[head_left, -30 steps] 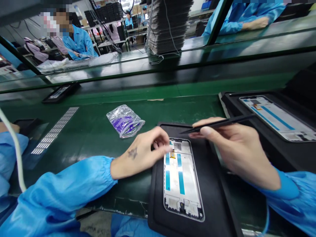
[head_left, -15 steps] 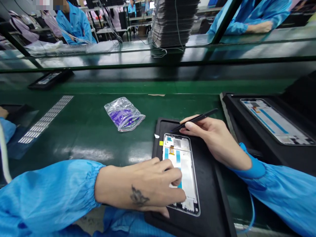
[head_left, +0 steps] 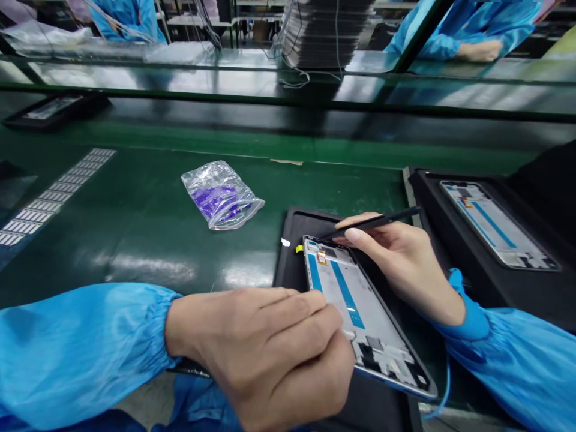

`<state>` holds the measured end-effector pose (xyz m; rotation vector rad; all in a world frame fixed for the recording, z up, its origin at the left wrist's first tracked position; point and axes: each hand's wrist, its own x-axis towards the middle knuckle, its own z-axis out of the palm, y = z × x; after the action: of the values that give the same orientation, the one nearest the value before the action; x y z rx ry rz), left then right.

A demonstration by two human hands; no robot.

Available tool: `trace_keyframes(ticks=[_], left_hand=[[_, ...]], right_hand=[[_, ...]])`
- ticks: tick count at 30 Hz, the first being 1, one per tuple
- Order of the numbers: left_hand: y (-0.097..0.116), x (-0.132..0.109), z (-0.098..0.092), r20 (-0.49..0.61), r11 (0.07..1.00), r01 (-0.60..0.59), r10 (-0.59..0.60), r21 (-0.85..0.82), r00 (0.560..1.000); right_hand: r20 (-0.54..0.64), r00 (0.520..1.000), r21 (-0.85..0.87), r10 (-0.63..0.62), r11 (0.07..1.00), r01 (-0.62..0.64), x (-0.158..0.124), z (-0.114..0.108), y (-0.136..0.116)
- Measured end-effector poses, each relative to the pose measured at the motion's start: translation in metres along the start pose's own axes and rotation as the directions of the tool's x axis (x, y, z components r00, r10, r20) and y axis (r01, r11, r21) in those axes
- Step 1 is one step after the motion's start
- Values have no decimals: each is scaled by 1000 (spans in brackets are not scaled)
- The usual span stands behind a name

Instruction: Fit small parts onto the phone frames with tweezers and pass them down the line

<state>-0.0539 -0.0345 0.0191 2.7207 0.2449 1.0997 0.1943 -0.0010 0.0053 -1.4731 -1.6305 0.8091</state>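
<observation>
A phone frame (head_left: 373, 303), silvery with blue strips and an orange flex piece, is tilted with its lower end raised off a black tray (head_left: 297, 225). My left hand (head_left: 274, 348) is closed on its near left edge, the fingertips hidden behind the knuckles. Between thumb and fingers my right hand (head_left: 398, 258) holds slim black tweezers (head_left: 375, 222), their tip at the far end of the frame. A small yellow tab (head_left: 299, 248) sticks out beside that end.
To the right, another phone frame (head_left: 499, 225) lies in a black tray (head_left: 432, 180). A clear bag (head_left: 220, 195) of purple pieces and a strip of white labels (head_left: 58, 195) lie on the green bench (head_left: 153, 228). Blue-sleeved people are across the bench.
My left hand has gone from resting over the phone frame to gripping its edge and has raised its near end. The tweezers' tip has come down to the frame's far end.
</observation>
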Motion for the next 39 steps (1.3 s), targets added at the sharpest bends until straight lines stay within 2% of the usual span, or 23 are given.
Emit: trace_keyframes(ticks=[1, 5, 9, 12, 17, 26, 29, 32, 35, 36, 39], left_hand=[[1, -4, 4, -50, 999, -20, 22, 41, 999], [4, -12, 14, -101, 991, -42, 55, 125, 993], [7, -10, 16, -152, 1000, 3, -4, -5, 988], [8, -9, 16, -139, 1000, 25, -27, -20, 990], [11, -9, 15, -87, 974, -50, 71, 219, 994], [14, -11, 19, -138, 984, 14, 11, 179, 990], [15, -10, 20, -92, 980, -29, 48, 196, 995], [20, -7, 25, -202, 973, 63, -16, 224, 979], [21, -4, 29, -367, 958, 178, -86, 224, 926], [18, -3, 28, -363, 963, 135, -42, 235, 931], [6, -2, 21, -232, 956, -99, 166, 276, 958]], right_hand=[[5, 1000, -27, -17, 999, 17, 0, 0, -1], [37, 995, -120, -96, 988, 100, -1, -1, -2], [80, 983, -201, -167, 963, 180, -2, -2, -1], [96, 978, -230, -186, 952, 203, -3, -2, 0], [103, 967, -244, -233, 936, 252, -4, -2, 0], [129, 954, -285, -272, 911, 298, -4, -2, -2], [139, 939, -314, -313, 886, 342, -6, -2, 0], [135, 916, -316, -378, 860, 401, -8, -1, 3], [111, 916, -293, -386, 868, 401, -8, -2, 5], [110, 922, -282, -371, 878, 386, -7, -2, 6], [126, 939, -246, -321, 907, 343, -5, -4, 6]])
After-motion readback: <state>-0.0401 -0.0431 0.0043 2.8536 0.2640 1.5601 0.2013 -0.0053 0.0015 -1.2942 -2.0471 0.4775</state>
